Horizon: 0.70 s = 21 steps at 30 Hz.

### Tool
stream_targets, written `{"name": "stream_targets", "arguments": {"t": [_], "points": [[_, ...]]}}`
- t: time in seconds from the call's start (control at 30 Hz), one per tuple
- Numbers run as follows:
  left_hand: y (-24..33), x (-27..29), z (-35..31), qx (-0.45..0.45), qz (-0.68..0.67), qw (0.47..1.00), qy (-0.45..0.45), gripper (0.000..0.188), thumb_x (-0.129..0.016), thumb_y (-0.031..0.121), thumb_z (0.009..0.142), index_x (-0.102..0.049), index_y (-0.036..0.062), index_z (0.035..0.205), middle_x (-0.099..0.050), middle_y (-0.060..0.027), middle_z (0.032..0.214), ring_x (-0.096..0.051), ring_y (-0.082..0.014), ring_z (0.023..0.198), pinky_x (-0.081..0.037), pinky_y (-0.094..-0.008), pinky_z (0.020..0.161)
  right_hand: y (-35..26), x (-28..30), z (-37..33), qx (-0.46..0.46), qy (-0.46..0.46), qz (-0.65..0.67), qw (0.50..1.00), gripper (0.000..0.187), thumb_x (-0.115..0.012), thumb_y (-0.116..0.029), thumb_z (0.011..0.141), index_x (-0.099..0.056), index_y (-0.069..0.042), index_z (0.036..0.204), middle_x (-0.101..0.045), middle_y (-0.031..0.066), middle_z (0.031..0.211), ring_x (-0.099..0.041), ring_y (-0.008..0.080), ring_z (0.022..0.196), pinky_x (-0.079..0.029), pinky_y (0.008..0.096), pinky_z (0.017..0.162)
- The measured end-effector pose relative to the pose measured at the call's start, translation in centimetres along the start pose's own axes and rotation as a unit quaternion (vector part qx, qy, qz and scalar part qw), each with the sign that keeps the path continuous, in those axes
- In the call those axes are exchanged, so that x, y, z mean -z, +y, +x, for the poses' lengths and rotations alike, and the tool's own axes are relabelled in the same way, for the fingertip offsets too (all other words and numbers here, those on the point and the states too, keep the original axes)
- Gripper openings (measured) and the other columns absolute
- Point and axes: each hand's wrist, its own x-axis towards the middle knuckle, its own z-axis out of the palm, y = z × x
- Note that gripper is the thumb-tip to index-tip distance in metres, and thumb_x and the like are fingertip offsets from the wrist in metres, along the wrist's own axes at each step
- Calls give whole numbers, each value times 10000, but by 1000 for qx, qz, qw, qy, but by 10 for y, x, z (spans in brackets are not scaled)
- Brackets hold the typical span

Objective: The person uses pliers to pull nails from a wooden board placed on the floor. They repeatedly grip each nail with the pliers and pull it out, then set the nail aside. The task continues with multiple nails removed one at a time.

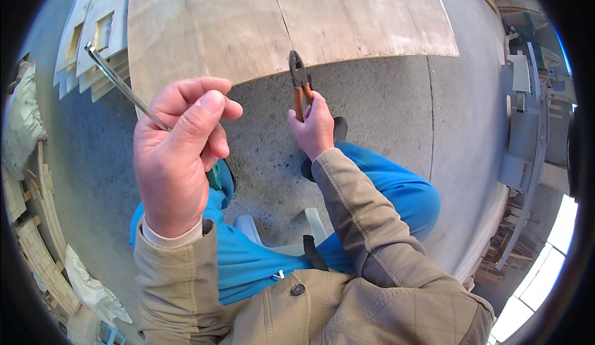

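My left hand (176,153) is raised at the left, closed round a green-handled tool with a long shiny metal shaft (121,84). The shaft slants up and left to a tip that looks notched; the green end shows below my fingers. My thumb and forefinger come close together, and I cannot tell if anything small is between them. In my right hand (315,127) are pliers (299,75) with dark jaws and orange-brown handles, jaws pointing away from me. Those jaws appear against the near edge of a plywood sheet (347,16); contact cannot be made out.
White-edged boards with rectangular cut-outs (93,35) are stacked left of the plywood. Wood pieces (46,258) and pale sacks (28,119) lie along the far left. Metal equipment (520,115) stands at the right. Between my blue-trousered legs (390,190) part of a pale seat (316,224) shows.
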Motion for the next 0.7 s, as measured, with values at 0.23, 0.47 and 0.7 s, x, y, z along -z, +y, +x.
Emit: {"name": "stream_targets", "arguments": {"t": [0.23, 0.47, 0.7], "points": [[0, -3, -1, 3, 19, 1000, 0, 194, -688, 163, 1035, -727, 22, 1162, -755, -69, 956, -559, -36, 636, -386, -178, 536, -16, -4, 18, -38, -77, -71, 994, 568, -819, -166, 842, -559, 4, 1318, -683, 171, 950, -706, 313, 842, -574, 437, 798], [-5, 5, 4, 2, 32, 999, 7, 190, -695, 184, 1033, -728, 39, 1152, -749, -58, 936, -556, -30, 631, -394, -181, 540, -40, 42, 21, -76, -61, 39, 994, 627, -828, -192, 828, -564, 56, 1340, -653, 104, 834, -673, 250, 740, -559, 389, 715], [-52, 9, 3, 10, 183, 983, -5, 283, -645, 299, 1077, -696, 51, 1204, -730, -38, 924, -559, -29, 617, -364, -188, 492, -46, 143, 2, -44, -47, 119, 991, 623, -864, -171, 808, -604, 42, 1333, -579, -15, 887, -562, 84, 760, -514, 254, 674]]}}
